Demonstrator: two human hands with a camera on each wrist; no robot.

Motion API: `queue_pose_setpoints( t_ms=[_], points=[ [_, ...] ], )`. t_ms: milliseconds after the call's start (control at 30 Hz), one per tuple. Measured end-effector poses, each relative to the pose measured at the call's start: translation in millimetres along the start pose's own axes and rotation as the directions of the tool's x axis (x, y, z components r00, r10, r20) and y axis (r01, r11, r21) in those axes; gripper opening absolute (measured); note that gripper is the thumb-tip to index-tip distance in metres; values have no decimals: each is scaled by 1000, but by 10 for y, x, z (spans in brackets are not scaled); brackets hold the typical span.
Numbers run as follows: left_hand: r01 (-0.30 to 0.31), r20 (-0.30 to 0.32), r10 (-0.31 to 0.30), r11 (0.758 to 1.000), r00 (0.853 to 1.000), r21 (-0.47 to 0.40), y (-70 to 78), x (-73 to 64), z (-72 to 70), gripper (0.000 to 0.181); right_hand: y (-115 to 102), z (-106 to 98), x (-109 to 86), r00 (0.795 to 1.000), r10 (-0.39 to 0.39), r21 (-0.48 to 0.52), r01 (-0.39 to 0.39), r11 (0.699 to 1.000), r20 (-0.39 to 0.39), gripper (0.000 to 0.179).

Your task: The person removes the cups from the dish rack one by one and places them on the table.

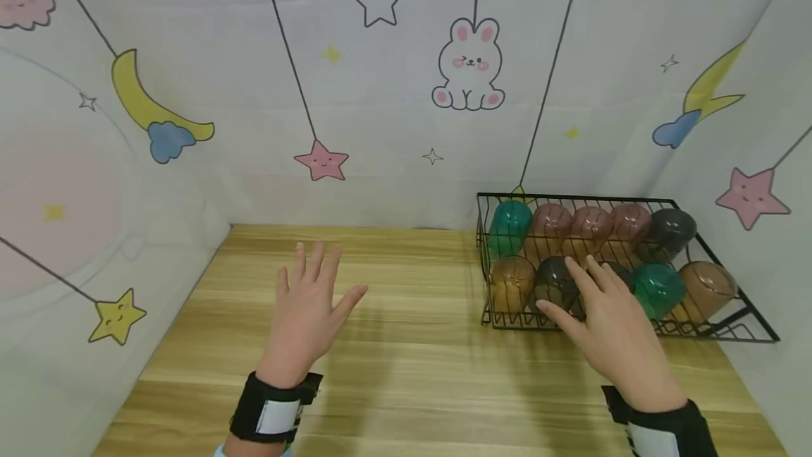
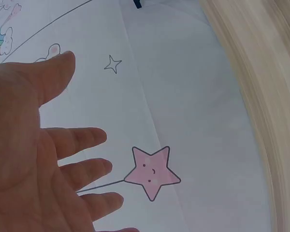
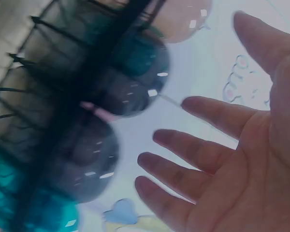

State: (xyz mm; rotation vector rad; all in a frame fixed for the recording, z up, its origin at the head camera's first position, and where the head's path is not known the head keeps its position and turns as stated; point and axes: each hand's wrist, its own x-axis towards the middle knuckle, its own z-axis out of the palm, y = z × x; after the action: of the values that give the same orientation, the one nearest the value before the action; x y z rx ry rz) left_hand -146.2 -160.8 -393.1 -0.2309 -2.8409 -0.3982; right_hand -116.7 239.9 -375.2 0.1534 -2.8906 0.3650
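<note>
My left hand hovers over the wooden table with its fingers straight and spread, and it holds nothing. The left wrist view shows that palm empty. On the right, my right hand reaches before a black wire rack, its fingers extended, holding nothing. See-through coloured cups lie in two rows in the rack: a teal cup, pink cups and a dark grey cup behind; an amber cup, dark cups, a green cup and a brown cup in front. My right fingers partly hide one dark cup.
The wooden table meets a pale cloth backdrop at the back and both sides. Stars, moons and rabbits are printed on that cloth. The rack stands near the table's back right corner.
</note>
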Motion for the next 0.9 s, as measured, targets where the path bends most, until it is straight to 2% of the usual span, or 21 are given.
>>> queue_pose_setpoints(
  t_ms=[167,267,400,600,900],
  points=[
    [-96,-18,96,995,995,-10,147,58,12,70,-196,-78,201,993,-118,-55,118,991,14,82],
    [-148,-2,148,989,989,-7,262,82,43,64,-328,-63,324,981,-183,-63,187,980,57,81],
    [-196,25,196,981,980,0,395,81,110,60,-466,22,445,965,-225,-50,234,971,136,80],
    [-213,65,213,977,975,7,489,34,202,59,-534,177,532,957,-224,-34,234,972,186,70],
    [-212,76,211,977,975,7,488,20,248,55,-521,289,579,957,-226,-49,238,970,179,64]
  ],
)
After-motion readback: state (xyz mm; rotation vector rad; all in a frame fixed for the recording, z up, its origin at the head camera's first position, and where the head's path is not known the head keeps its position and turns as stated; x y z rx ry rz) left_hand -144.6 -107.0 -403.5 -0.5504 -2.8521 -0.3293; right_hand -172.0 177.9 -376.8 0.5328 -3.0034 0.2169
